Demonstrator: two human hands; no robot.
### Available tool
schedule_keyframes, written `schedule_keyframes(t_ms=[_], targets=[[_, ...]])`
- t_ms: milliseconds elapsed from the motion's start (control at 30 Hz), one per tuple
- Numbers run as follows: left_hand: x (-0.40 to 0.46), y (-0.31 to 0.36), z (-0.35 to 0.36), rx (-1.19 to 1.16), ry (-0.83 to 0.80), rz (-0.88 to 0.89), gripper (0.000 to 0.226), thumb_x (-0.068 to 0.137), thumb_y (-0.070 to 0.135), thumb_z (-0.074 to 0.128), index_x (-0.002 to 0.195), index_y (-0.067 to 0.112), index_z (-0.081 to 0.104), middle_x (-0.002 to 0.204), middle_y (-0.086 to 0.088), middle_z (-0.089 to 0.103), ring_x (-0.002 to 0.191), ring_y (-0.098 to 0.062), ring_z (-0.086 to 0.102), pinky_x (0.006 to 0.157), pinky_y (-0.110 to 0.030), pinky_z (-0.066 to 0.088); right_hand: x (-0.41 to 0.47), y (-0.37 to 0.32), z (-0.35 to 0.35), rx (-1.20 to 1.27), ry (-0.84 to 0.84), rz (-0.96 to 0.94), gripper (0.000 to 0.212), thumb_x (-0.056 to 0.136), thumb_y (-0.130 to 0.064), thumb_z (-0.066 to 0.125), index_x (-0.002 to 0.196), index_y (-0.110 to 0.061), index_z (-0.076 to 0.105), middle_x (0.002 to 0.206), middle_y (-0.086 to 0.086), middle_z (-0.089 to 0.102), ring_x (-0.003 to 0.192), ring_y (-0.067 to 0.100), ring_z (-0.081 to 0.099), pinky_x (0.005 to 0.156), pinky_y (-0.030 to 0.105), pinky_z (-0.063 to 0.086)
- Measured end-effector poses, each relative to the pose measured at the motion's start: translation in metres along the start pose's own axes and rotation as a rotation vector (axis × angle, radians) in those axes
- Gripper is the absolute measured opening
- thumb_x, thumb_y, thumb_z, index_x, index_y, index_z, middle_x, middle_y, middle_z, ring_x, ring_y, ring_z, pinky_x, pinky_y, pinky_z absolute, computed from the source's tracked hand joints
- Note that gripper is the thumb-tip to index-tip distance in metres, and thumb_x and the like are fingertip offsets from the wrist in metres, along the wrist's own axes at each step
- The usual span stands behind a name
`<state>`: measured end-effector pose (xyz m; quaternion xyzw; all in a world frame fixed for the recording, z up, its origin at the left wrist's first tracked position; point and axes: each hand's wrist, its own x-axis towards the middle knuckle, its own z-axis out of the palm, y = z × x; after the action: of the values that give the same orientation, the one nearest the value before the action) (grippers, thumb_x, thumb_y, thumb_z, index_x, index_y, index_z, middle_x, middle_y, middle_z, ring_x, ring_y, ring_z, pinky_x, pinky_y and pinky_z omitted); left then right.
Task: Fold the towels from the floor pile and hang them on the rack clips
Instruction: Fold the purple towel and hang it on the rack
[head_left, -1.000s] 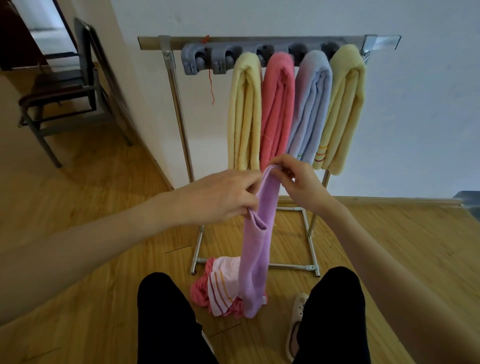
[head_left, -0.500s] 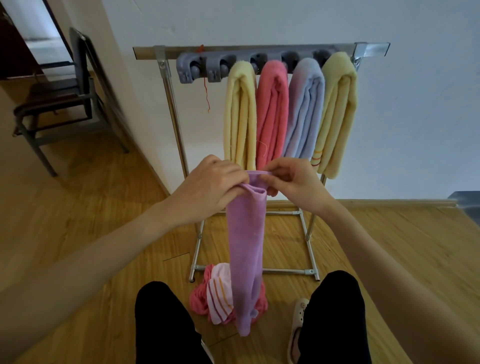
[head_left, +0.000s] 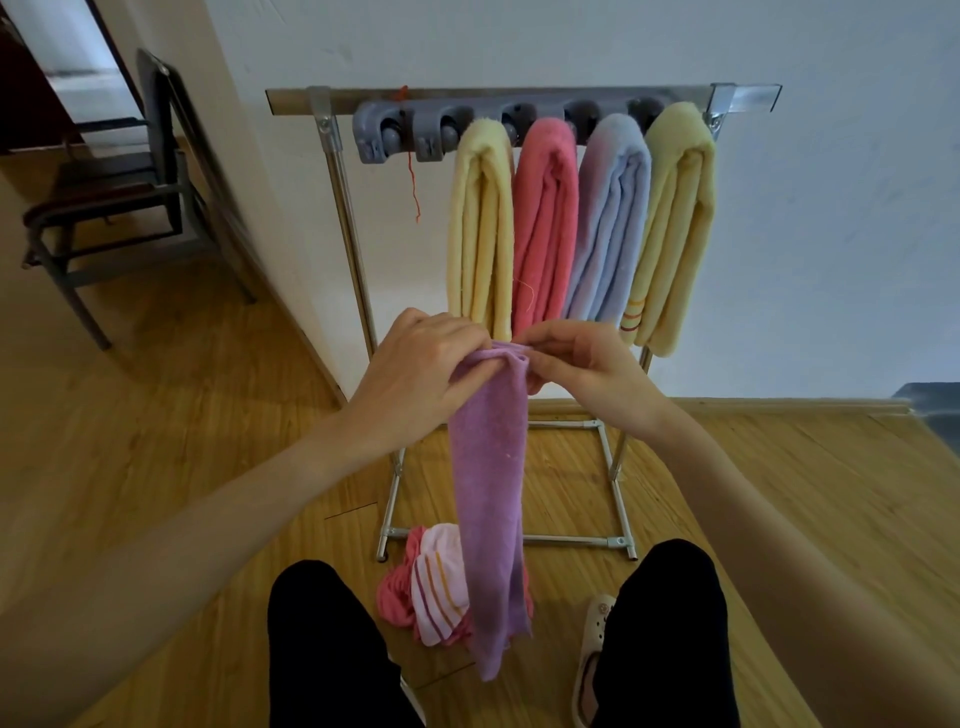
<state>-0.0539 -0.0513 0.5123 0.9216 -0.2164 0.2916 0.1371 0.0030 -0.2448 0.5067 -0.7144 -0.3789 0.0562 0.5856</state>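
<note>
Far left: dark chair (head_left: 104, 192) by a doorway, wood floor (head_left: 156, 415) under it. L hand (head_left: 415, 369) comes in from the left w/ fingers curled round the top of a purple towel (head_left: 488, 493), gripping it at the fold. That towel is folded into a narrow strip & hangs straight down btwn the person's knees, its lower end in front of the floor pile (head_left: 426, 592) (pink + red cloth, one piece w/ stripes) lying at the foot of the rack (head_left: 343, 218). R hand (head_left: 582, 369) pinches the same top edge from the other side, thumb & fingertips closed on the cloth; both hands nearly touching.

Behind the hands, the grey clip bar (head_left: 405, 130) runs along the rack's top rail. Its two leftmost clips hold nothing; a red thread (head_left: 414, 182) dangles near them. Then, L to R, four folded towels hang side by side, touching: pale yellow towel (head_left: 480, 234), pink-red towel (head_left: 545, 223), light blue towel (head_left: 608, 223), second yellow towel (head_left: 675, 228) w/ stripes near its bottom edge.

Bottom right: a light clog shoe (head_left: 589, 660) beside the person's dark trouser leg. Far right edge: a dark object, too cut off to tell.
</note>
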Motion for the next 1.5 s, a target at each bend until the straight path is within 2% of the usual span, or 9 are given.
schedule_keyframes(t_ms=[200,433,667,767,867,1033,1233,1367,1500], targets=[[0.006,0.000,0.000,0.017,0.016,-0.030,0.030,0.091,0.043,0.051,0.088,0.017,0.065,0.076,0.006,0.062,0.069,-0.005,0.047,0.077,-0.021,0.029,-0.002,-0.003,0.001,-0.126,0.018,-0.072,0.024,0.082,0.002,0.068,0.105,-0.004,0.066,0.091,0.011,0.070,0.083,0.022,0.067,0.077,0.037,0.057],[0.019,0.002,-0.020,0.071,-0.020,0.143,0.029,0.089,0.038,0.051,0.101,0.015,0.064,0.089,0.003,0.066,0.078,-0.003,0.043,0.081,-0.022,0.026,0.008,0.007,0.002,-0.243,0.232,-0.115,0.032,0.082,0.012,0.055,0.101,-0.013,0.062,0.089,-0.007,0.066,0.084,0.007,0.063,0.078,0.023,0.052],[0.010,-0.013,-0.021,0.042,0.049,0.086,0.025,0.087,0.029,0.065,0.107,0.013,0.064,0.097,-0.001,0.068,0.088,-0.015,0.059,0.082,-0.026,0.035,0.018,0.006,0.014,-0.127,0.236,-0.080,0.021,0.088,0.009,0.055,0.105,-0.002,0.061,0.090,0.001,0.065,0.080,0.004,0.060,0.068,0.019,0.051],[-0.006,-0.018,-0.008,-0.082,0.168,-0.083,0.058,0.079,0.036,0.074,0.126,0.010,0.052,0.121,-0.006,0.054,0.111,-0.013,0.049,0.096,-0.023,0.040,0.026,0.005,0.019,-0.060,0.265,-0.028,0.019,0.088,0.007,0.055,0.105,0.000,0.061,0.087,-0.001,0.064,0.075,-0.001,0.058,0.064,0.015,0.047],[-0.034,-0.028,0.018,-0.290,0.144,-0.388,0.090,0.065,0.036,0.085,0.137,0.013,0.037,0.130,0.001,0.041,0.115,-0.004,0.041,0.095,-0.010,0.038,0.032,0.008,0.023,0.006,0.294,0.055,0.020,0.088,0.005,0.056,0.105,-0.003,0.062,0.089,0.002,0.066,0.083,0.011,0.062,0.071,0.037,0.056],[-0.091,-0.044,0.082,-0.679,-0.250,-0.801,0.058,0.067,0.020,0.084,0.118,0.018,0.056,0.109,0.004,0.064,0.099,-0.007,0.061,0.090,-0.034,0.054,0.032,0.008,0.033,0.130,0.341,0.180,0.022,0.087,0.007,0.055,0.103,-0.005,0.062,0.086,0.004,0.066,0.080,0.020,0.061,0.075,0.051,0.055],[-0.100,-0.040,0.126,-0.826,-0.571,-0.975,0.042,0.084,0.018,0.071,0.122,0.006,0.059,0.116,-0.002,0.063,0.109,-0.019,0.059,0.091,-0.024,0.048,0.036,-0.001,0.028,0.282,0.501,0.186,0.019,0.087,0.008,0.054,0.104,0.005,0.060,0.078,0.010,0.061,0.057,0.013,0.056,0.046,0.023,0.046],[-0.107,-0.051,0.142,-0.984,-0.548,-1.077,0.046,0.086,0.023,0.068,0.128,0.009,0.057,0.123,-0.006,0.063,0.114,-0.021,0.059,0.103,-0.038,0.046,0.032,0.016,0.002,0.358,0.809,0.253,0.021,0.084,0.008,0.052,0.103,0.007,0.060,0.079,0.010,0.061,0.064,0.016,0.057,0.049,0.024,0.047],[-0.103,-0.070,0.139,-0.973,-0.432,-1.035,0.025,0.083,0.025,0.071,0.102,0.009,0.070,0.100,-0.007,0.071,0.096,-0.023,0.065,0.079,-0.031,0.053,0.005,0.072,-0.020,0.372,1.011,0.434,0.030,0.082,0.004,0.046,0.111,0.009,0.053,0.101,0.019,0.061,0.088,0.024,0.065,0.066,0.029,0.059]])
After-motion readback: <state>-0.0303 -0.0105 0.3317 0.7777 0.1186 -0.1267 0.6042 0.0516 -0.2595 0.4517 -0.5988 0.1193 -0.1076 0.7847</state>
